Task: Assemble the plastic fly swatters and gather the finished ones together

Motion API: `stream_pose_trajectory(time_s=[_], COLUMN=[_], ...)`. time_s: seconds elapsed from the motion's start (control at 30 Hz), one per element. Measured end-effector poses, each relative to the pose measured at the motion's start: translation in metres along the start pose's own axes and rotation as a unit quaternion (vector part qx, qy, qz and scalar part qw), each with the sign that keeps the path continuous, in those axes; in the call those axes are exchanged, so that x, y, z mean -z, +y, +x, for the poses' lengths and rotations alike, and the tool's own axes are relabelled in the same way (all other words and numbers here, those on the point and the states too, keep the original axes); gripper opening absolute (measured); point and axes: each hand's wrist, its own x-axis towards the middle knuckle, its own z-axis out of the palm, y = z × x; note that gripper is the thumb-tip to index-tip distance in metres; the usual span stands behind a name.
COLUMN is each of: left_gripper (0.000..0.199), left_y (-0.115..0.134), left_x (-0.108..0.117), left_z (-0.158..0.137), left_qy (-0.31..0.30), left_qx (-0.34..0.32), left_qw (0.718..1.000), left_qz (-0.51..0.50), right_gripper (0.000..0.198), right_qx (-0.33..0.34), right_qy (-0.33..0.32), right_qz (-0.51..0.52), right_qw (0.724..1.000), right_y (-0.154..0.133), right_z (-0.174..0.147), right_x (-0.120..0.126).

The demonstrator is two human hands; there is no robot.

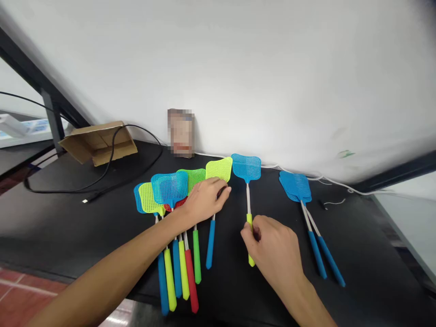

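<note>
My right hand (pixel 277 243) is closed around the yellow handle of a fly swatter (pixel 246 167) with a blue head, which points toward the wall. My left hand (pixel 206 200) reaches across the pile, its fingers curled at the neck of a yellow-headed fly swatter (pixel 218 170) with a blue handle; part of the shaft is hidden by the hand. Under and left of my left forearm lie several other fly swatters (pixel 170 187) with blue, yellow, green and red parts, overlapping. Farther right, two blue fly swatters (pixel 295 186) lie with their heads stacked and handles apart.
All of this lies on a black table (pixel 102 231) against a white wall. An open cardboard box (pixel 102 141) sits at the back left, with a black cable (pixel 112 156) looping over it. A blurred-out packet (pixel 181 133) leans on the wall. A white cord (pixel 340 184) runs along the back.
</note>
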Motion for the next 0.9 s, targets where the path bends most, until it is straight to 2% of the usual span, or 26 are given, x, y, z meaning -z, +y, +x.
stream_pose_trajectory(time_s=[0.1,0.2,0.4,0.53,0.63,0.7,0.73,0.8,0.9], left_gripper=[0.020,0.029,0.037,0.035,0.033,0.032,0.031,0.033,0.036], left_y=[-0.003,-0.004,0.003,0.004,0.004,0.004,0.005,0.008,0.013], left_x=[-0.002,0.003,0.025,0.026,0.019,0.016,0.015,0.014,0.015], left_z=[0.000,0.000,-0.002,-0.001,0.003,0.004,0.004,0.004,0.001], left_qy=[-0.052,-0.091,-0.172,-0.172,-0.083,-0.037,-0.034,-0.066,-0.133], left_qx=[0.002,0.005,-0.050,-0.034,-0.005,0.011,0.019,0.031,0.037], left_qw=[0.996,0.992,0.969,0.973,0.996,0.988,0.971,0.924,0.859], left_qz=[0.069,0.085,0.172,0.150,0.010,-0.151,-0.236,-0.375,-0.494], right_gripper=[0.036,0.037,0.034,0.033,0.033,0.033,0.031,0.029,0.027], right_qx=[-0.009,-0.010,0.030,0.044,0.034,0.031,0.032,0.036,0.020], right_qy=[-0.010,-0.011,0.067,0.112,0.120,0.109,0.103,0.088,0.039], right_qz=[0.031,0.061,0.140,0.182,0.212,0.237,0.251,0.279,0.332], right_qw=[0.999,0.998,0.987,0.976,0.969,0.965,0.962,0.956,0.942], right_y=[0.005,0.007,0.008,0.009,0.009,0.009,0.008,0.006,0.002], right_z=[0.007,0.015,0.023,0.021,0.016,0.013,0.011,0.009,0.007], right_x=[0.005,0.008,0.008,-0.004,-0.016,-0.020,-0.021,-0.020,-0.018])
